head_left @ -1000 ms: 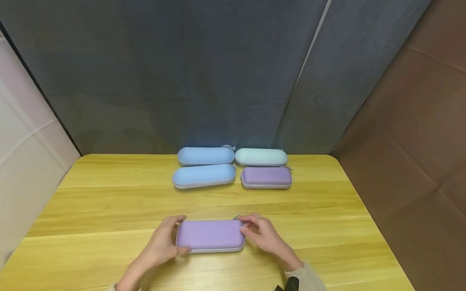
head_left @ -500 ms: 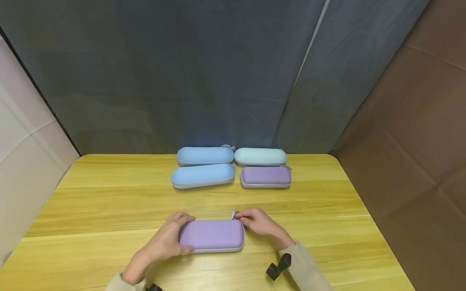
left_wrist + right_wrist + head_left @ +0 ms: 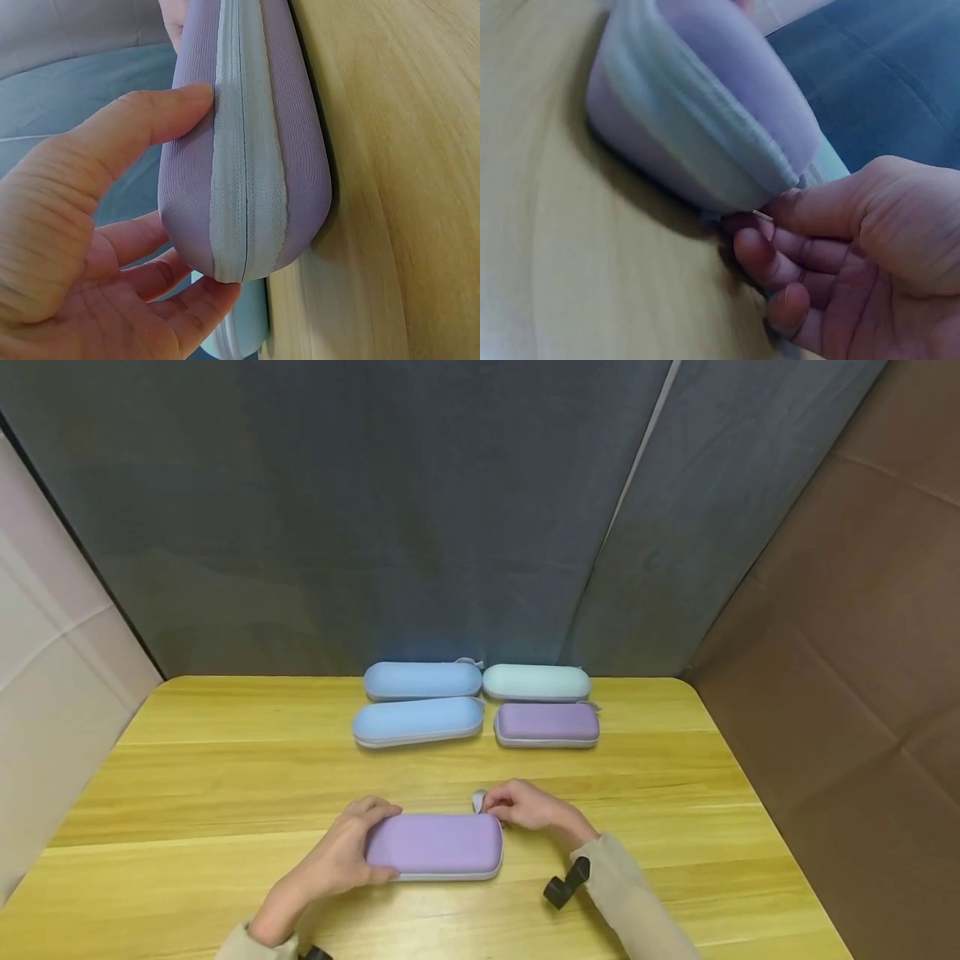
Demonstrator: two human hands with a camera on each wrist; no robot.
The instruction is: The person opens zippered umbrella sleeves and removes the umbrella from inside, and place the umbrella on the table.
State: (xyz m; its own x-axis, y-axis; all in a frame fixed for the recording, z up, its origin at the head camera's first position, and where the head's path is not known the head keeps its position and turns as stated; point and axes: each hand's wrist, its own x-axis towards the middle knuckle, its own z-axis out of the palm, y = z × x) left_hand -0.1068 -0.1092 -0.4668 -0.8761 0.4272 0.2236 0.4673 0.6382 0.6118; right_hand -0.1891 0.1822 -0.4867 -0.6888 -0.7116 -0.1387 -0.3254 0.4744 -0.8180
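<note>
A light purple hard zip case (image 3: 437,843) lies crosswise near the front of the table. My left hand (image 3: 341,852) holds its left end, thumb on the near side and fingers around the far side. In the left wrist view the pale zipper (image 3: 247,157) runs around that end, its teeth together. My right hand (image 3: 527,806) is at the far right corner, where thumb and forefinger pinch the small zipper pull (image 3: 762,215), mostly hidden by the fingers. A grey strap loop (image 3: 478,801) stands up beside those fingertips.
Behind, two blue cases (image 3: 423,681) lie one before the other. Right of them are a mint case (image 3: 537,682) and a darker purple case (image 3: 548,722). A grey curtain (image 3: 375,527) hangs along the table's back edge; a brown one (image 3: 847,593) hangs on the right.
My right hand has moved from the case's right end to its far right corner, and the strap loop now stands up there. My left hand has shifted slightly right, keeping its hold.
</note>
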